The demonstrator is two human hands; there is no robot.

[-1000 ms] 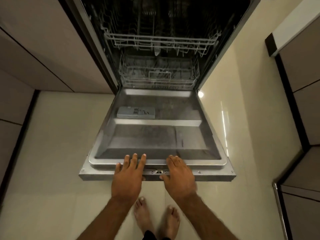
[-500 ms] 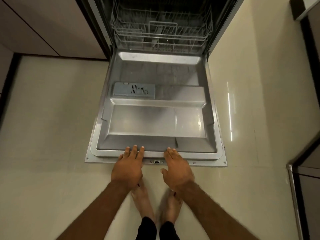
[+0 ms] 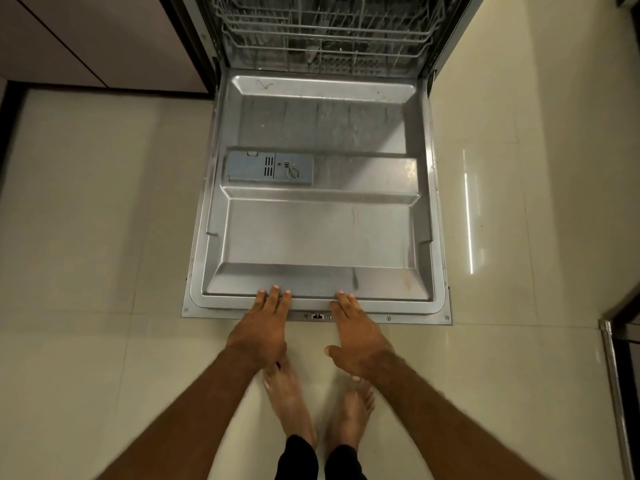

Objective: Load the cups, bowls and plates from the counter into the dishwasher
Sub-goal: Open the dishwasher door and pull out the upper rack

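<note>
The dishwasher door [image 3: 317, 233] lies folded down flat, its steel inner face up, with a grey detergent dispenser [image 3: 270, 168] on its left half. Behind it the white wire lower rack [image 3: 325, 32] sits inside the machine and looks empty. My left hand [image 3: 261, 327] rests palm down with its fingertips on the door's near edge, left of the latch [image 3: 317, 316]. My right hand [image 3: 356, 336] lies flat on the same edge to the right of the latch, thumb spread out. Neither hand holds anything. No cups, bowls or plates are in view.
Cream floor tiles [image 3: 97, 237] spread on both sides of the door. Beige cabinet fronts [image 3: 86, 39] stand at the upper left, and a metal-edged cabinet corner [image 3: 620, 375] juts in at the lower right. My bare feet [image 3: 311, 403] stand just below the door's edge.
The door has swung down from half open to fully flat under both hands. The view has tilted downward, so the upper rack has left the frame.
</note>
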